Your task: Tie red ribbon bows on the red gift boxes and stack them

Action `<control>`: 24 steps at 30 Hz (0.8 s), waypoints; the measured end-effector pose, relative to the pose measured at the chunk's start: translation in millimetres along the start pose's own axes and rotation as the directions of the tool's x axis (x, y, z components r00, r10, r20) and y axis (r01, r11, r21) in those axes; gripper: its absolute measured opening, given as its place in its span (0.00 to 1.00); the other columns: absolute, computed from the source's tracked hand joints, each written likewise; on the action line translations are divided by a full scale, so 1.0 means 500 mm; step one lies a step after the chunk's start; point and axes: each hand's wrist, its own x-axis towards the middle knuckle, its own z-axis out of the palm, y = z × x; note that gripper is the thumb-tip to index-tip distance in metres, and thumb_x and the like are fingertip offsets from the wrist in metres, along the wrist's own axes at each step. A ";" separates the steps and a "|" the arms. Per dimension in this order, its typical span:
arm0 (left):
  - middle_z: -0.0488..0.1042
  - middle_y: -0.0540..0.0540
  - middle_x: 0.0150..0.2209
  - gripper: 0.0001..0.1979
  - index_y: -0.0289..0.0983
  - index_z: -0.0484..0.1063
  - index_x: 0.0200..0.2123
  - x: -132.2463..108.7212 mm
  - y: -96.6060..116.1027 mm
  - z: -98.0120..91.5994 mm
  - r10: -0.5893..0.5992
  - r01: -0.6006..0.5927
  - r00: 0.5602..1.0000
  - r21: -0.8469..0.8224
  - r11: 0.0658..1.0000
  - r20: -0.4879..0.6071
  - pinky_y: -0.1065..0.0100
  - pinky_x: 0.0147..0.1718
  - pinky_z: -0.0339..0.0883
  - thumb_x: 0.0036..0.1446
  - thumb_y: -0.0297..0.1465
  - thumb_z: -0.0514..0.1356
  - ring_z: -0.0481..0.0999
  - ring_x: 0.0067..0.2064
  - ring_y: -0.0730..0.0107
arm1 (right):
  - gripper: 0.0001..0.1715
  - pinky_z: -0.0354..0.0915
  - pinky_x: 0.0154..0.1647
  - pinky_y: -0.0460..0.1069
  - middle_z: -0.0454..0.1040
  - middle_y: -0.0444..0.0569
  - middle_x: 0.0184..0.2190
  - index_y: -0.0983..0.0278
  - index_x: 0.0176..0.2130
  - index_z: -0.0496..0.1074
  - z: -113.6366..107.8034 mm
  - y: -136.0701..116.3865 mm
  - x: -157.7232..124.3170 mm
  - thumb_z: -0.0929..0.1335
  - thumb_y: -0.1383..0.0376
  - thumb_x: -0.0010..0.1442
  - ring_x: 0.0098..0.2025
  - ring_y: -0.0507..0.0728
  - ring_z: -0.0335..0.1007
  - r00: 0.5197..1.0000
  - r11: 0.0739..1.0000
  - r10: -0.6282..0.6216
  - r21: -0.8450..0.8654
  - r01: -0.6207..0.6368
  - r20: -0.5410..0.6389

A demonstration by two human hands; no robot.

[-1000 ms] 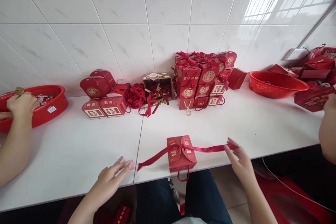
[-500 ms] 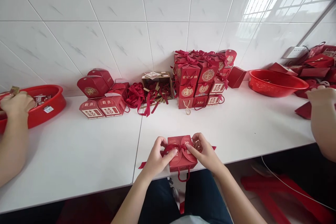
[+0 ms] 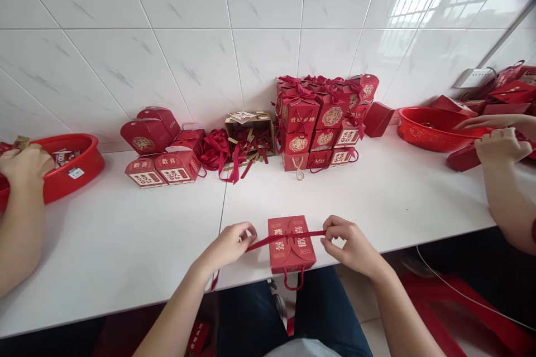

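Since the left hand (image 3: 229,244) moved outward, the ribbon (image 3: 313,234) stretches taut.

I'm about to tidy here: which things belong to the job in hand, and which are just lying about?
In the job:
red ribbon, held by left hand and right hand
box it crosses

Apparently just lying about:
stacked boxes
ribbon bundle
power strip

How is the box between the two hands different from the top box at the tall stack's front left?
The box between the hands sits on the table; the top stack box rests on other boxes. The box between the hands has a ribbon stretched sideways by the left hand and right hand; the top stack box has a bunched bow on top. Both are red with pale writing.
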 end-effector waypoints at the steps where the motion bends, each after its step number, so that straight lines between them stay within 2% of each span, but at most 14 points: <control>1: 0.70 0.50 0.23 0.09 0.38 0.75 0.29 0.003 0.007 -0.008 0.002 -0.001 0.995 -0.011 1.000 0.103 0.69 0.26 0.61 0.51 0.37 0.59 0.68 0.26 0.68 | 0.15 0.58 0.26 0.49 0.67 0.46 0.27 0.63 0.19 0.66 0.004 -0.002 -0.001 0.69 0.64 0.54 0.26 0.52 0.60 0.999 1.000 0.002 -0.028 -0.004 -0.054; 3: 0.72 0.49 0.22 0.06 0.37 0.78 0.25 0.005 0.027 -0.014 0.025 -0.013 0.957 -0.045 0.999 0.288 0.69 0.26 0.63 0.46 0.34 0.64 0.70 0.25 0.67 | 0.13 0.58 0.25 0.50 0.66 0.48 0.28 0.62 0.20 0.70 0.021 -0.004 0.002 0.69 0.63 0.54 0.26 0.53 0.60 0.979 0.998 0.006 -0.066 -0.019 -0.202; 5: 0.70 0.49 0.19 0.08 0.36 0.79 0.24 0.003 0.052 -0.004 0.063 -0.032 0.929 -0.091 0.995 0.366 0.68 0.28 0.65 0.48 0.35 0.64 0.69 0.24 0.69 | 0.13 0.58 0.26 0.50 0.65 0.49 0.28 0.63 0.21 0.71 0.040 -0.009 0.008 0.68 0.62 0.55 0.28 0.55 0.61 0.949 0.998 0.000 -0.067 -0.022 -0.315; 7: 0.68 0.50 0.19 0.13 0.36 0.79 0.24 -0.004 0.075 0.020 0.121 -0.072 0.948 -0.174 0.982 0.294 0.68 0.32 0.66 0.54 0.37 0.60 0.68 0.25 0.71 | 0.13 0.60 0.26 0.50 0.66 0.50 0.29 0.63 0.21 0.71 0.055 -0.021 0.014 0.67 0.62 0.56 0.29 0.55 0.63 0.942 0.999 -0.009 -0.037 -0.004 -0.336; 9: 0.68 0.50 0.22 0.15 0.36 0.79 0.29 -0.011 0.089 0.053 0.184 -0.155 0.976 -0.227 0.962 0.113 0.70 0.33 0.66 0.59 0.36 0.57 0.68 0.28 0.72 | 0.13 0.61 0.26 0.49 0.68 0.49 0.29 0.63 0.21 0.72 0.065 -0.039 0.017 0.67 0.63 0.56 0.28 0.54 0.64 0.957 1.000 -0.015 0.008 0.018 -0.289; 10: 0.69 0.49 0.24 0.14 0.36 0.79 0.32 -0.014 0.092 0.070 0.212 -0.206 0.977 -0.211 0.956 0.009 0.71 0.31 0.65 0.60 0.35 0.56 0.67 0.28 0.73 | 0.13 0.61 0.25 0.48 0.69 0.49 0.29 0.63 0.21 0.73 0.069 -0.048 0.017 0.68 0.64 0.56 0.27 0.53 0.64 0.966 0.999 -0.017 0.030 0.025 -0.257; 12: 0.69 0.49 0.28 0.12 0.37 0.79 0.38 -0.018 0.091 0.100 0.281 -0.296 0.947 -0.084 0.952 -0.154 0.73 0.28 0.64 0.60 0.32 0.55 0.67 0.28 0.73 | 0.12 0.61 0.24 0.47 0.70 0.48 0.30 0.63 0.23 0.75 0.077 -0.066 0.018 0.69 0.63 0.56 0.26 0.51 0.63 0.983 0.996 0.003 0.083 0.013 -0.185; 14: 0.68 0.48 0.31 0.13 0.38 0.78 0.40 -0.020 0.084 0.124 0.371 -0.361 0.896 0.089 0.928 -0.242 0.72 0.29 0.66 0.61 0.28 0.53 0.69 0.30 0.73 | 0.11 0.61 0.24 0.47 0.69 0.47 0.30 0.63 0.23 0.76 0.085 -0.078 0.018 0.70 0.63 0.54 0.25 0.51 0.63 0.994 0.990 0.051 0.135 -0.037 -0.101; 18: 0.68 0.44 0.40 0.19 0.40 0.74 0.47 -0.015 0.062 0.145 0.523 -0.451 0.815 0.292 0.843 -0.249 0.68 0.36 0.70 0.58 0.20 0.50 0.73 0.37 0.70 | 0.10 0.61 0.28 0.47 0.67 0.46 0.29 0.64 0.20 0.72 0.098 -0.084 0.023 0.71 0.67 0.51 0.29 0.51 0.63 0.992 0.982 0.127 0.139 -0.126 0.001; 21: 0.66 0.44 0.46 0.21 0.43 0.71 0.50 -0.011 0.049 0.141 0.598 -0.542 0.777 0.275 0.794 -0.198 0.67 0.39 0.71 0.60 0.20 0.49 0.73 0.41 0.70 | 0.08 0.58 0.27 0.46 0.64 0.44 0.28 0.64 0.21 0.68 0.097 -0.081 0.028 0.68 0.69 0.51 0.27 0.50 0.60 0.991 0.984 0.137 0.115 -0.137 0.007; 24: 0.64 0.44 0.47 0.18 0.44 0.72 0.48 -0.009 0.043 0.126 0.642 -0.612 0.754 0.209 0.763 -0.136 0.68 0.41 0.70 0.62 0.21 0.50 0.72 0.44 0.70 | 0.08 0.57 0.25 0.46 0.61 0.42 0.27 0.63 0.22 0.64 0.088 -0.078 0.031 0.66 0.70 0.50 0.25 0.49 0.56 0.991 0.988 0.126 0.086 -0.129 0.041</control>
